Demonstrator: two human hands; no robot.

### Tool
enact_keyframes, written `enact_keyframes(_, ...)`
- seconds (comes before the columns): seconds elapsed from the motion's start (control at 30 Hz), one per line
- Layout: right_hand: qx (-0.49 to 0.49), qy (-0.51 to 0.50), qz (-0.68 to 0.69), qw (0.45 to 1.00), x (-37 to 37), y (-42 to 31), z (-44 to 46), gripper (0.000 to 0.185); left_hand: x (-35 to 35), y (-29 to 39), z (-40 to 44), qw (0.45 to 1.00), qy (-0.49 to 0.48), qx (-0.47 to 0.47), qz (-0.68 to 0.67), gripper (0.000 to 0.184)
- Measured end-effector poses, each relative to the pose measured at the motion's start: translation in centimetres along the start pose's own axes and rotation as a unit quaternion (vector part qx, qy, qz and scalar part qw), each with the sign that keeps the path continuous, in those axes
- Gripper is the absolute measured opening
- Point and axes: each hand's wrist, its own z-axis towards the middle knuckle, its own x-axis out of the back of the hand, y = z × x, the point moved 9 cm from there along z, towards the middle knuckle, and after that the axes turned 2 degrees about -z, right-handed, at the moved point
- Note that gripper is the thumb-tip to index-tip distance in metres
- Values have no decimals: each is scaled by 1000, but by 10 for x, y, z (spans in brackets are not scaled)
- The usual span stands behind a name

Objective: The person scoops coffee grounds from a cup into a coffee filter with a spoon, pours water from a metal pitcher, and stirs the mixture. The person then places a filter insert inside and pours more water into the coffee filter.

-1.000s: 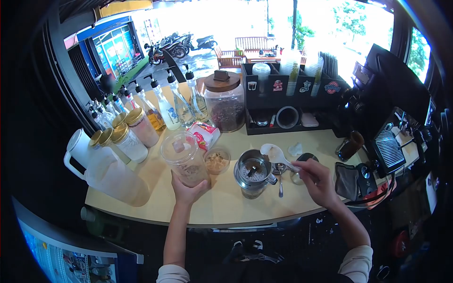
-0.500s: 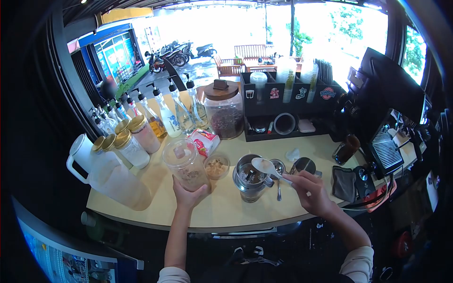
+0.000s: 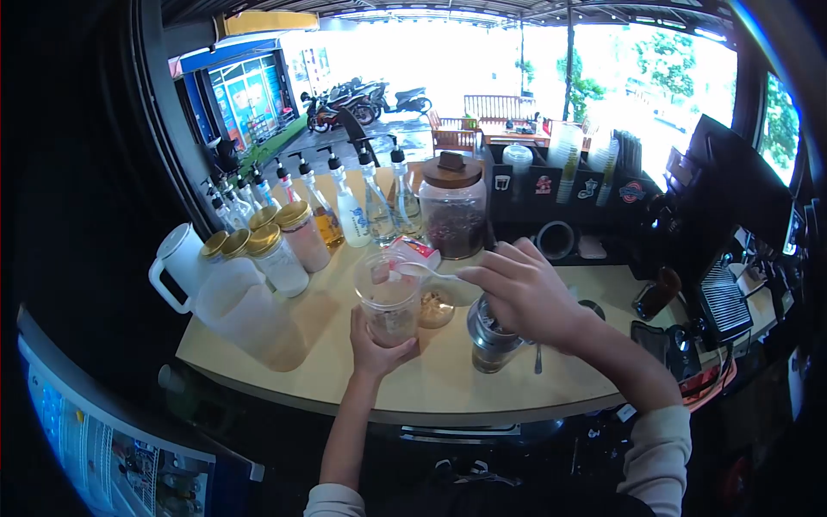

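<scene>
My left hand [image 3: 379,349] is wrapped round the lower part of a clear plastic container [image 3: 392,302] on the counter. My right hand [image 3: 525,289] grips the handle of a white spoon [image 3: 418,270], whose bowl is over the container's mouth. Beneath my right hand stands a metal drip filter on a glass [image 3: 493,349], its top partly hidden. A small clear bowl of light brown contents [image 3: 437,308] sits between the container and the glass. Behind the container lies a red and white packet [image 3: 417,251].
Gold-lidded jars [image 3: 276,263], a translucent pitcher [image 3: 237,302] and a white jug [image 3: 179,258] stand left. Several pump bottles [image 3: 349,211] and a wooden-lidded jar [image 3: 452,215] line the back. A black organizer [image 3: 560,202] and a machine [image 3: 724,297] are at right.
My right hand has moved left with the spoon, from over the metal filter to over the container. My left hand still holds the container. The camera view has shifted.
</scene>
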Motion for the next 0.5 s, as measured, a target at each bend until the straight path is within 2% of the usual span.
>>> enact_keyframes(0.03,2,0,4,1000,-9,-1,15,28,0,-3,0,1000,-3,-3,12,87)
enact_keyframes(0.1,92,16,-59,994,-36,-17,37,28,2,-7,-2,1000,-8,-2,25,89)
enact_keyframes(0.2,137,-10,-78,987,-70,-27,57,26,4,-18,-3,998,-7,52,-23,98)
enact_keyframes(0.27,129,-46,-80,987,-76,-25,58,26,5,-19,-2,998,-9,57,-22,105)
enact_keyframes(0.37,100,-11,-27,995,-57,-17,46,26,6,-25,-4,999,8,39,1,105)
enact_keyframes(0.43,25,4,38,999,-34,4,24,26,7,-30,-5,999,-1,49,3,105)
enact_keyframes(0.47,25,3,35,999,-26,9,9,26,3,-32,-6,998,-8,60,7,105)
enact_keyframes(0.5,-32,9,53,998,-17,25,-8,26,-1,-27,-5,998,-8,60,4,105)
